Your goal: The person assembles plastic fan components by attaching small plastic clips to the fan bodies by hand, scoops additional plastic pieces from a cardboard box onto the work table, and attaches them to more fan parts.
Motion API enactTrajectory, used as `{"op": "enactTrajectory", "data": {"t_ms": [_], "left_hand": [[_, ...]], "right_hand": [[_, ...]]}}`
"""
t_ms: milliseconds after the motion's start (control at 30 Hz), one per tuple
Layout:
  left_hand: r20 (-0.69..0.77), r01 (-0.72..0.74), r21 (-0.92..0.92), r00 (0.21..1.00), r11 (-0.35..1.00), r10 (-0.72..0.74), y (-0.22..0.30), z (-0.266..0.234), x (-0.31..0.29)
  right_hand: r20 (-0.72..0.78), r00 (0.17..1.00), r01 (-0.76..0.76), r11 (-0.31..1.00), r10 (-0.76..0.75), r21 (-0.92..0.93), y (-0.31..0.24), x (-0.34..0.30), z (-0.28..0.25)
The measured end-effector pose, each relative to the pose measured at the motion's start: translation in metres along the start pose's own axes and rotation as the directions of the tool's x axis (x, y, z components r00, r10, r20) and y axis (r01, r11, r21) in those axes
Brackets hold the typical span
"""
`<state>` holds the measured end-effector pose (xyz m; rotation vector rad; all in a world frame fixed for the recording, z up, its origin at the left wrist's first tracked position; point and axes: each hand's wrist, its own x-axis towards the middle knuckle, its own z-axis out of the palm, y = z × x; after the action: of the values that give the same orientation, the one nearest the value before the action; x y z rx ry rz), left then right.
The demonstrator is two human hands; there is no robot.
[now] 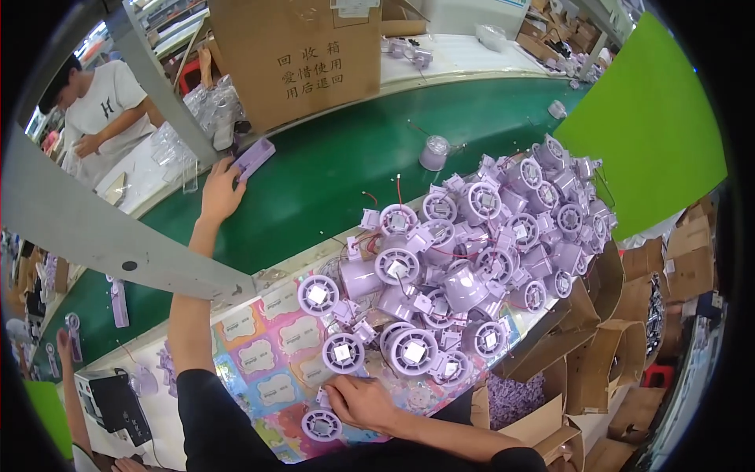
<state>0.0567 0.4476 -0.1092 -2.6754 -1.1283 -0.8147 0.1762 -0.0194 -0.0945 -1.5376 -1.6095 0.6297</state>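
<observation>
My left hand [222,191] reaches over the green conveyor belt, its fingers closed around the near end of a long light-purple plastic housing [258,157]. At the near edge of the table, my right hand [363,403] is curled over a light-purple round fan-like part [322,425]; its spoked ring and pale square centre show, while my fingers cover its side. A large heap of similar purple parts [464,236], some trailing thin red and black wires, lies beyond and to the right of that hand. A colourful patterned mat [277,389] lies beneath the nearest ones.
A grey metal post [157,244] slants between my left arm and the belt [338,165]. A cardboard box [299,59] stands behind the belt; a green panel [645,134] rises at right. Open cartons [605,354] stand lower right. Other people work at left.
</observation>
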Motion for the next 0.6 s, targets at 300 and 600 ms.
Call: {"op": "enactTrajectory", "data": {"t_ms": [300, 600], "left_hand": [[-0.138, 0.175, 0.069, 0.977, 0.982, -0.164, -0.012, -0.140, -0.117], [-0.157, 0.399, 0.027, 0.907, 0.916, -0.390, 0.201, -0.252, -0.263]], "right_hand": [[-0.031, 0.999, 0.016, 0.996, -0.013, 0.082, -0.006, 0.006, -0.001], [-0.091, 0.990, 0.114, 0.993, -0.112, 0.015, -0.004, -0.007, -0.001]]}}
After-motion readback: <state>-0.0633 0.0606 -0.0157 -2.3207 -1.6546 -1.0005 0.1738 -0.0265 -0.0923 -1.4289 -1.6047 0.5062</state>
